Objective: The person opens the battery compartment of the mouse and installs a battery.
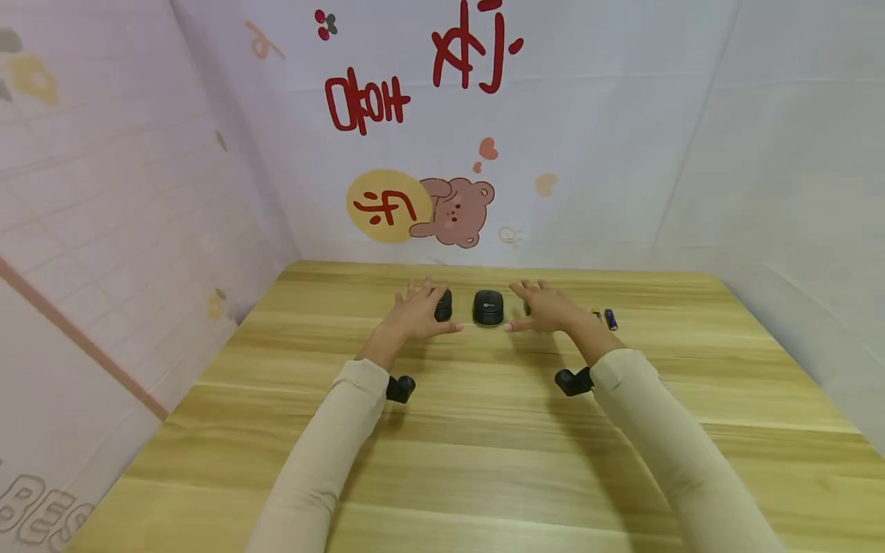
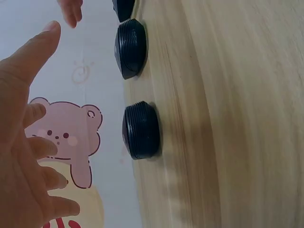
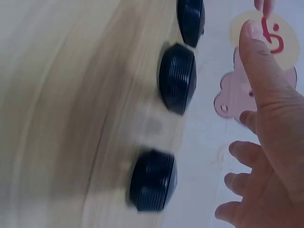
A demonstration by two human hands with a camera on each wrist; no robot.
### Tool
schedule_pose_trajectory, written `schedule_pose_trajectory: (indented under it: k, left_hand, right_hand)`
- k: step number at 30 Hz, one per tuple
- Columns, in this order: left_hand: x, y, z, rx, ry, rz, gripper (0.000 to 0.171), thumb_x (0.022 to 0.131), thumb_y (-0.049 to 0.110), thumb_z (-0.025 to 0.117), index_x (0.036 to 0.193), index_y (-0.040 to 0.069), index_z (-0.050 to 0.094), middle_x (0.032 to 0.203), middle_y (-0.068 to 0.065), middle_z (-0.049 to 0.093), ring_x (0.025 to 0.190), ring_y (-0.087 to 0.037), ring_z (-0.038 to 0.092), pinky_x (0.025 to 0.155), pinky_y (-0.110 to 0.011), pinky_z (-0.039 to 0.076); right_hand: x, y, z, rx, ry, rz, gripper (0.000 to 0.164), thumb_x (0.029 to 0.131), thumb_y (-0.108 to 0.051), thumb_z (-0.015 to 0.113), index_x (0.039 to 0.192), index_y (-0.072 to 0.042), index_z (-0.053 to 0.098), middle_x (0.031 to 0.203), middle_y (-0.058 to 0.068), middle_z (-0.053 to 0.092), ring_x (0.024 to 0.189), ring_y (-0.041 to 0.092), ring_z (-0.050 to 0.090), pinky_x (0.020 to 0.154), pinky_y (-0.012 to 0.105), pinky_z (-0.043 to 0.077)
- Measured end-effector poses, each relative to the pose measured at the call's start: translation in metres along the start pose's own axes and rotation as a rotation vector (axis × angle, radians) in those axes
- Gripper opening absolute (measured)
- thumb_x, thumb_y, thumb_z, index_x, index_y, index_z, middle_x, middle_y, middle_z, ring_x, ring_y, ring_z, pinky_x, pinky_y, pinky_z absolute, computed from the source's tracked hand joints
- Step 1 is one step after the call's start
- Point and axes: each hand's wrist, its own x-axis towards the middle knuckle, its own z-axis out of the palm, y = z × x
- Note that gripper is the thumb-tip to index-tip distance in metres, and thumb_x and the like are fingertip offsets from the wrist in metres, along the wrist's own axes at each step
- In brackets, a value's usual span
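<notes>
Three black computer mice stand in a row on the wooden table. The middle mouse lies between my two hands in the head view. Spread fingers of my left hand hover over the left mouse and partly hide it. On the other side my right hand, fingers also spread, covers most of the right mouse. Both wrist views show a gap between each hand and the mouse nearest to it, and neither hand holds anything.
Two small batteries lie just right of my right hand, one partly hidden by the wrist. A white printed backdrop with a bear and red writing rises behind the table's far edge. More white sheeting encloses the sides.
</notes>
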Motion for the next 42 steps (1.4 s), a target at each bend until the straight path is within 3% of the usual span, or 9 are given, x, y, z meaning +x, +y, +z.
schedule_pose_trajectory:
  k: [4, 10, 16, 23, 31, 36, 42]
  left_hand:
    - [0.002, -0.008, 0.002, -0.015, -0.004, 0.007, 0.091, 0.082, 0.061, 0.057, 0.150, 0.022, 0.012, 0.152, -0.016, 0.002, 0.136, -0.039, -0.007, 0.108, -0.059, 0.007]
    - [0.009, -0.019, 0.005, -0.035, -0.023, 0.010, 0.096, 0.081, 0.061, 0.058, 0.150, 0.018, 0.007, 0.153, -0.016, 0.003, 0.139, -0.030, 0.001, 0.108, -0.050, 0.022]
    - [0.016, -0.024, 0.010, -0.064, -0.035, 0.007, 0.095, 0.084, 0.051, 0.061, 0.150, 0.010, 0.007, 0.153, -0.015, 0.003, 0.140, -0.026, 0.003, 0.109, -0.046, 0.024]
    - [0.022, -0.028, 0.018, -0.039, -0.037, -0.004, 0.084, 0.089, 0.038, 0.060, 0.149, 0.006, 0.011, 0.153, -0.015, 0.006, 0.139, -0.025, 0.010, 0.107, -0.040, 0.029]
    - [0.028, -0.031, 0.026, 0.015, -0.067, -0.030, 0.074, 0.092, 0.029, 0.058, 0.148, 0.005, 0.016, 0.153, -0.013, 0.010, 0.139, -0.023, 0.008, 0.110, -0.040, 0.022]
    - [0.033, -0.036, 0.030, 0.013, -0.072, -0.053, 0.068, 0.092, 0.026, 0.057, 0.147, 0.007, 0.022, 0.149, -0.012, 0.024, 0.135, -0.025, 0.024, 0.107, -0.040, 0.029]
    - [0.039, -0.041, 0.034, -0.003, -0.055, -0.076, 0.058, 0.092, 0.021, 0.058, 0.143, 0.008, 0.033, 0.138, -0.011, 0.043, 0.124, -0.027, 0.042, 0.102, -0.040, 0.037]
  right_hand:
    - [0.016, -0.013, 0.005, 0.014, -0.007, -0.007, 0.095, 0.079, -0.056, 0.064, 0.148, -0.008, 0.020, 0.149, 0.022, 0.017, 0.132, 0.049, 0.010, 0.098, 0.072, 0.009]
    - [0.043, -0.035, 0.010, -0.038, -0.024, -0.011, 0.094, 0.079, -0.057, 0.063, 0.149, -0.011, 0.019, 0.150, 0.020, 0.017, 0.133, 0.047, 0.012, 0.100, 0.070, 0.011]
    - [0.066, -0.058, 0.020, -0.100, -0.034, -0.011, 0.097, 0.077, -0.062, 0.062, 0.149, -0.013, 0.020, 0.150, 0.018, 0.019, 0.134, 0.043, 0.014, 0.102, 0.068, 0.011]
    - [0.091, -0.080, 0.034, -0.103, -0.040, -0.062, 0.096, 0.075, -0.054, 0.069, 0.148, -0.011, 0.022, 0.148, 0.018, 0.023, 0.136, 0.037, 0.017, 0.106, 0.061, 0.014]
    - [0.113, -0.092, 0.049, -0.162, -0.055, -0.041, 0.083, 0.081, -0.046, 0.067, 0.146, -0.011, 0.029, 0.146, 0.009, 0.031, 0.132, 0.029, 0.031, 0.108, 0.057, 0.015]
    - [0.118, -0.096, 0.055, -0.177, 0.028, -0.045, 0.065, 0.083, -0.036, 0.069, 0.137, -0.008, 0.045, 0.129, 0.013, 0.052, 0.116, 0.034, 0.049, 0.101, 0.050, 0.034]
    - [0.116, -0.099, 0.060, -0.172, 0.101, -0.033, 0.053, 0.085, -0.030, 0.068, 0.129, -0.006, 0.052, 0.117, 0.017, 0.058, 0.104, 0.036, 0.054, 0.083, 0.047, 0.050]
